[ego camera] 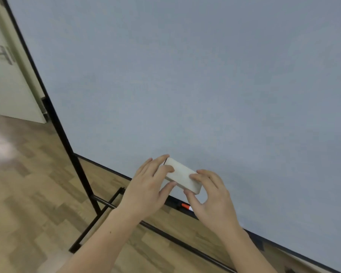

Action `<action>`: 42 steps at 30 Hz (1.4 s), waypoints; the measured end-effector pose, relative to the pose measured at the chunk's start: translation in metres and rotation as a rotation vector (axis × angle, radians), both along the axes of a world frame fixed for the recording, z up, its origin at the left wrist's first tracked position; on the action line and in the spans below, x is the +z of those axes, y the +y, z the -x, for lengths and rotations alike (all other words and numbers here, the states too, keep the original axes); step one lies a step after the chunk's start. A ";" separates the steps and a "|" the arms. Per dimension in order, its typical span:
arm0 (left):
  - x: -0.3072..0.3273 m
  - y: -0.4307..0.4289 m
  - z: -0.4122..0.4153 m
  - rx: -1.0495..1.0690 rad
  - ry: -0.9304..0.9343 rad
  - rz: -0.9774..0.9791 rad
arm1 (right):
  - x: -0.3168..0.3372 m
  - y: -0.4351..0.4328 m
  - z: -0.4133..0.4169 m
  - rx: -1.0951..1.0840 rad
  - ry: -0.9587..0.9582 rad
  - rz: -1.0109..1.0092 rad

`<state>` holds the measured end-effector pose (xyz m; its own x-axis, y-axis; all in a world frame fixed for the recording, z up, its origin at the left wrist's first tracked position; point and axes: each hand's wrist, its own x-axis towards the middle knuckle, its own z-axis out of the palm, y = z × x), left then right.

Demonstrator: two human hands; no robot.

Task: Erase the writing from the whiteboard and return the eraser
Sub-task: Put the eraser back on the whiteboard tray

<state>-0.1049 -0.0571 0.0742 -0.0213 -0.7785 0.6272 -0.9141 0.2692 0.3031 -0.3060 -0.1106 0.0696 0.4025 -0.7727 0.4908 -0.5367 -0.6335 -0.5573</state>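
A white rectangular eraser (182, 175) is held against the lower part of the whiteboard (185, 75), just above its bottom frame. My left hand (148, 186) grips its left end with fingers and thumb. Gripping the right end is my right hand (211, 198), thumb below and fingers on top. The board's surface shows no writing in view.
A red-capped marker (186, 206) lies on the tray at the board's bottom edge, under my right hand. The board's black stand (81, 174) and its floor bars rest on a wooden floor (28, 184). A door (6, 79) is at the far left.
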 end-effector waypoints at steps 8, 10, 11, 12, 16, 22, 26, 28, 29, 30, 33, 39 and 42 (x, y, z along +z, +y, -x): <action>-0.069 -0.008 -0.046 0.015 0.204 -0.222 | -0.062 0.001 -0.052 -0.095 0.134 -0.107; -0.087 -0.013 -0.048 0.018 0.248 -0.295 | -0.076 -0.002 -0.058 -0.109 0.166 -0.177; -0.094 -0.015 -0.047 0.025 0.264 -0.324 | -0.082 -0.003 -0.060 -0.116 0.174 -0.204; -0.103 -0.019 -0.047 0.038 0.288 -0.354 | -0.090 -0.007 -0.062 -0.127 0.182 -0.227; -0.131 -0.035 -0.044 0.091 0.361 -0.454 | -0.117 -0.023 -0.066 -0.163 0.263 -0.308; -0.157 -0.061 -0.041 0.119 0.383 -0.590 | -0.147 -0.044 -0.066 -0.171 0.317 -0.337; -0.174 -0.065 -0.047 0.119 0.366 -0.640 | -0.163 -0.051 -0.066 -0.130 0.352 -0.249; -0.181 -0.064 -0.050 0.137 0.366 -0.660 | -0.166 -0.053 -0.066 -0.095 0.376 -0.197; -0.183 -0.063 -0.051 0.149 0.364 -0.679 | -0.168 -0.054 -0.066 -0.084 0.389 -0.175; -0.185 -0.064 -0.052 0.157 0.360 -0.703 | -0.169 -0.055 -0.067 -0.078 0.403 -0.156; -0.184 -0.072 -0.054 0.162 0.332 -0.778 | -0.172 -0.058 -0.069 -0.068 0.444 -0.110; -0.180 -0.076 -0.053 0.163 0.306 -0.817 | -0.167 -0.060 -0.087 -0.047 0.433 -0.145; -0.179 -0.078 -0.058 0.136 0.319 -0.809 | -0.155 -0.062 -0.108 -0.021 0.350 -0.184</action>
<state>-0.0473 -0.1347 -0.1051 0.1862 -0.9698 -0.1577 -0.7620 -0.2438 0.5999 -0.1980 -0.1730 -0.0852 0.5042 -0.8449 0.1787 -0.7262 -0.5269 -0.4416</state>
